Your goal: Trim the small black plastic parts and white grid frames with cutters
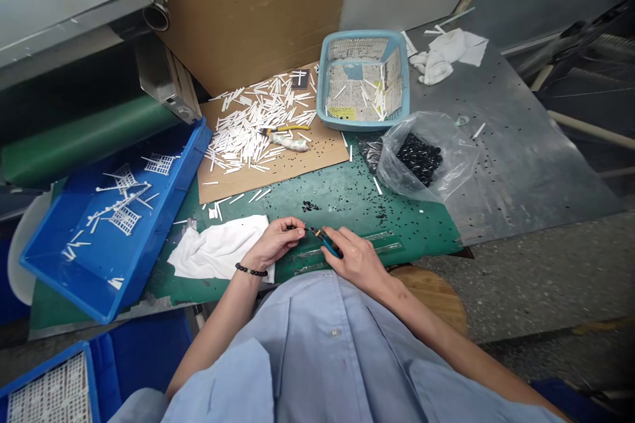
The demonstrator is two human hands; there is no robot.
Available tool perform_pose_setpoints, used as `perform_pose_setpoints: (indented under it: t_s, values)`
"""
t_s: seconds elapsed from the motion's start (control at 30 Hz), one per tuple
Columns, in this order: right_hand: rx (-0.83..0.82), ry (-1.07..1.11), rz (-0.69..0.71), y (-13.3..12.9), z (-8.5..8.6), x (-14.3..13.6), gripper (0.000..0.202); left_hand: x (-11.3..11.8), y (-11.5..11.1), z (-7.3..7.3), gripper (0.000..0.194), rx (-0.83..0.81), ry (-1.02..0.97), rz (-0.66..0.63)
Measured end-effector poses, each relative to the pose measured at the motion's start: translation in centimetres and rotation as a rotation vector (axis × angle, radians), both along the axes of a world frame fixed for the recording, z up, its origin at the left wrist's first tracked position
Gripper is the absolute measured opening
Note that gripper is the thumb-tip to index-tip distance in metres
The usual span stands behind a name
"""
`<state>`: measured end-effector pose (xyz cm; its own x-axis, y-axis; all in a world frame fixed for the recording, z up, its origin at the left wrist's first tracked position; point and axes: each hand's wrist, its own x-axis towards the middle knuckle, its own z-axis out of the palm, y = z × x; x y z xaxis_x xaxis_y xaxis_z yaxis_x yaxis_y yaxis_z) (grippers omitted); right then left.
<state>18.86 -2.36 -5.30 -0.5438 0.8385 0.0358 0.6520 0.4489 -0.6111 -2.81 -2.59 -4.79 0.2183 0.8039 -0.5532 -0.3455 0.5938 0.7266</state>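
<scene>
My right hand [354,254] is closed around a pair of cutting pliers [330,244] with dark blue handles, their jaws pointing left. My left hand [282,238] is pinched, its fingertips close to the jaws. Something small and dark shows at the fingertips, too small to name. Just beyond the hands lies a little pile of black pieces [310,206] on the green mat [278,201]. A white cloth [218,252] lies beside my left wrist, partly under the forearm.
White plastic sticks [258,122] are heaped on cardboard, with yellow-handled pliers [292,127] among them. Behind stand a light blue basket [364,124] and a clear bag [454,158] of black pieces. At left, a blue tray [106,264] holds white grid parts.
</scene>
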Motion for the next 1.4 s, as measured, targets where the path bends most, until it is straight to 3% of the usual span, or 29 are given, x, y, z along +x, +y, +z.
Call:
perform_pose_setpoints:
  t_s: [0.13,0.2,0.3,0.33,0.4,0.57,0.73,0.83,0.9,1.07,1.23,1.33,1.4]
  values:
    - [-0.206,0.245,-0.140,0.0,0.8,-0.2,0.043,-0.1,0.0,0.2,0.022,0.004,-0.052,0.016]
    - [-0.501,0.525,-0.326,0.1,1.4,-0.4,0.042,-0.1,0.2,0.4,0.022,-0.013,-0.125,0.039]
    - [-1.088,1.043,-0.617,0.4,2.0,-0.6,0.040,0.2,0.8,0.7,0.019,-0.072,-0.311,0.092]
    - [-1.226,1.175,-0.676,0.5,2.1,-0.4,0.039,0.5,1.1,0.9,0.017,-0.094,-0.371,0.104]
    - [-1.341,1.325,-0.735,0.4,2.0,0.1,0.035,1.3,2.1,1.3,0.011,-0.135,-0.451,0.106]
    - [-1.201,1.409,-0.791,-1.1,1.6,2.0,0.036,6.5,7.5,4.3,0.016,-0.109,-0.380,-0.007]
    - [-1.077,1.416,-0.838,-2.8,2.0,3.0,0.038,15.6,15.5,7.5,0.021,0.320,0.062,-0.205]
    - [-1.015,1.433,-0.852,-3.4,2.5,3.3,0.039,19.8,19.0,7.8,0.027,0.555,0.328,-0.333]
    - [-0.980,1.430,-0.869,-3.8,2.6,3.6,0.041,21.3,20.2,7.4,0.035,0.628,0.401,-0.390]
    - [-0.943,1.416,-0.902,-4.3,2.2,3.9,0.042,21.6,21.0,6.4,0.036,0.691,0.462,-0.442]
    - [-0.952,1.346,-0.864,-3.9,2.7,3.3,0.048,20.9,20.7,7.1,0.038,0.837,0.557,-0.512]
    - [-0.948,1.341,-0.834,-3.6,3.0,3.3,0.047,18.2,19.7,7.7,0.030,0.826,0.483,-0.423]
    - [-1.008,1.444,-0.817,-3.4,2.9,3.5,0.043,14.6,18.3,7.7,0.031,0.791,0.463,-0.293]
